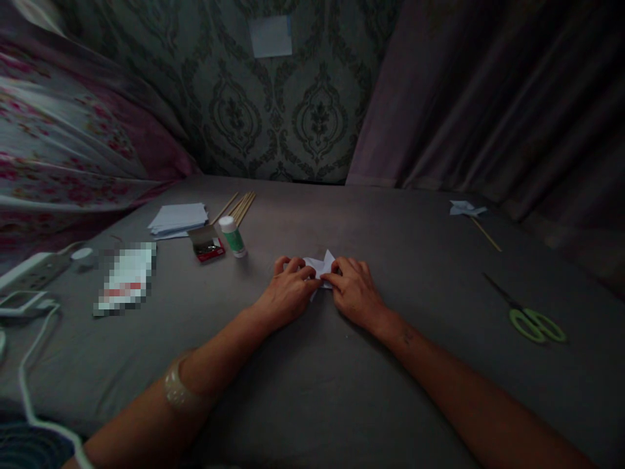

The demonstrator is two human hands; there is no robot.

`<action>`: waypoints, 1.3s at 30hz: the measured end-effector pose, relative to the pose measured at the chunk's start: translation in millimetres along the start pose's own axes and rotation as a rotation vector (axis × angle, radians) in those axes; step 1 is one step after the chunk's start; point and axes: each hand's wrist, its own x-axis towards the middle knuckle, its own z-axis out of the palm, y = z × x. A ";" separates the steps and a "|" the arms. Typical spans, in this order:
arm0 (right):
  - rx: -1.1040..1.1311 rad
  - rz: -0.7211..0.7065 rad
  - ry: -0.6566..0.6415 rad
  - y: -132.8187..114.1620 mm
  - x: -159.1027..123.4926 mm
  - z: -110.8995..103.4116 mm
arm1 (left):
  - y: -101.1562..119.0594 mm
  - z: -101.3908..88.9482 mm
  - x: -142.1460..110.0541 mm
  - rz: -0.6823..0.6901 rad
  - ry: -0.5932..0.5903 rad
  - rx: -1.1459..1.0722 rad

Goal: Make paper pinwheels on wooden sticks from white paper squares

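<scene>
A small white paper pinwheel [321,265], its pointed corners sticking up, lies between both hands at the middle of the grey cloth. My left hand [291,284] is closed on its left side, thumb and fingertips pressed to the paper. From the right, my right hand [354,288] pinches the paper with bent fingers. The fingertips nearly meet and cover much of the paper's centre. Further off on the right, another paper pinwheel [466,208] is on a thin wooden stick [486,234].
Green-handled scissors [530,324] lie at right. At left are stacked white paper [178,218], wooden sticks [243,208], a glue stick [232,237], an opened small red box [208,247] with metal bits, a blurred packet [127,277] and a power strip [34,277] with a white cable.
</scene>
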 end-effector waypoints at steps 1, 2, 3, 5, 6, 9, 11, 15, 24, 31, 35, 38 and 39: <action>-0.011 -0.018 -0.010 0.7 0.7 -0.4 | -0.5 0.2 -0.1 0.000 -0.003 -0.009; -0.019 -0.037 -0.019 1.8 1.6 -0.6 | -1.1 0.4 -0.2 0.001 -0.006 -0.021; -0.023 -0.053 -0.027 3.3 2.7 -0.7 | -1.7 0.7 -0.3 0.001 -0.003 -0.037; -0.018 -0.072 -0.042 7.1 5.0 -0.8 | -2.7 1.3 0.0 -0.011 0.013 -0.083; -0.011 -0.078 -0.050 9.1 6.1 -1.0 | -3.1 1.5 0.4 -0.027 0.032 -0.111; -0.003 -0.121 -0.062 13.6 8.0 -1.7 | -4.2 0.9 2.5 -0.137 0.133 -0.184; -0.011 -0.162 -0.061 15.2 7.8 -2.0 | -5.6 -0.3 4.0 -0.240 0.204 -0.212; -0.030 -0.209 -0.082 16.6 6.1 -0.6 | -10.1 -2.1 5.3 -0.396 0.266 -0.238; 0.007 -0.198 -0.048 18.1 7.6 4.3 | -15.8 -1.3 8.1 -0.547 0.283 -0.301; 0.350 0.056 0.104 31.7 11.4 19.5 | -19.6 -3.5 9.2 -0.585 0.320 -0.382; 0.463 0.152 0.207 36.4 12.5 22.7 | -21.4 -5.7 9.7 -0.620 0.320 -0.417; 0.412 0.192 0.220 32.3 10.1 21.3 | -22.9 -7.1 10.2 -0.663 0.319 -0.423; 0.384 0.185 0.215 29.8 8.8 20.3 | -23.4 -7.4 10.3 -0.679 0.316 -0.424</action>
